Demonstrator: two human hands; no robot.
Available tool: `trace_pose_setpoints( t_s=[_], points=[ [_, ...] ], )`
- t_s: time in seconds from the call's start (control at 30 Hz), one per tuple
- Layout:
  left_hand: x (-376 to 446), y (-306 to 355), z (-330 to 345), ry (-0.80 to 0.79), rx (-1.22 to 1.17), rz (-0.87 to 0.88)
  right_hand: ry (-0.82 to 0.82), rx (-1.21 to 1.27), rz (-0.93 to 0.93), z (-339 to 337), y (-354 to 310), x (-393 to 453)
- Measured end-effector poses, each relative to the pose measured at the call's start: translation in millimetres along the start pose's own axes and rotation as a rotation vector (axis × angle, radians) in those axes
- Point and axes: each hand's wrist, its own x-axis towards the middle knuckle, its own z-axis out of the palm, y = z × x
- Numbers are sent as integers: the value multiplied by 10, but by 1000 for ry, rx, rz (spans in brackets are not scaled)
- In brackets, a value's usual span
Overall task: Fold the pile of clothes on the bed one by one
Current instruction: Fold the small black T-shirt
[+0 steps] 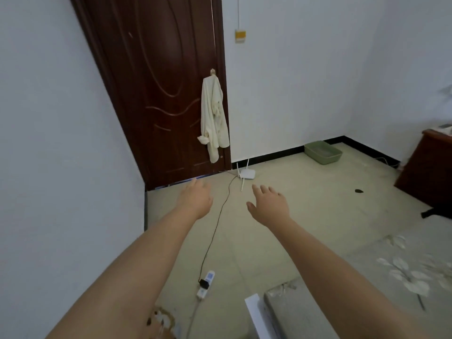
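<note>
Both my arms reach forward over the floor. My left hand [197, 199] is open, palm down, with nothing in it. My right hand [269, 204] is also open, its fingers spread and holding nothing. The bed [403, 270], covered in a grey sheet with pale leaf prints, shows only at the lower right, under my right forearm. No pile of clothes is in view. A cream garment [214, 118] hangs from the handle of the dark wooden door [156, 94] ahead.
A white router [247, 174] lies on the floor by the door, its black cable running to a power strip [205, 285]. A green tray [322, 152] sits in the far corner. A dark wooden cabinet [428, 172] stands at the right. White walls close in left and ahead.
</note>
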Motion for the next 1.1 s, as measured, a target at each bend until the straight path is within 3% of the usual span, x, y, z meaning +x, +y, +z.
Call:
trace_pose_setpoints(
  t_s=[0.27,0.5,0.63,0.87,1.1],
  points=[
    [1512,-387,595,-164,28,29,-188,-25,41,681,50,1610],
    [3424,-393,957,-141,25,199,-125,-18,206,913,408,3168],
    [4245,130,1186,-111,-50,384,-84,-30,333,955,862,3613],
    [5013,1506,1637,-139,-79,722,-63,-5,698,1222,2038,3652],
    [5969,2786,1937,-215,18,848,-36,54,910,1497,3636,3555]
  ],
)
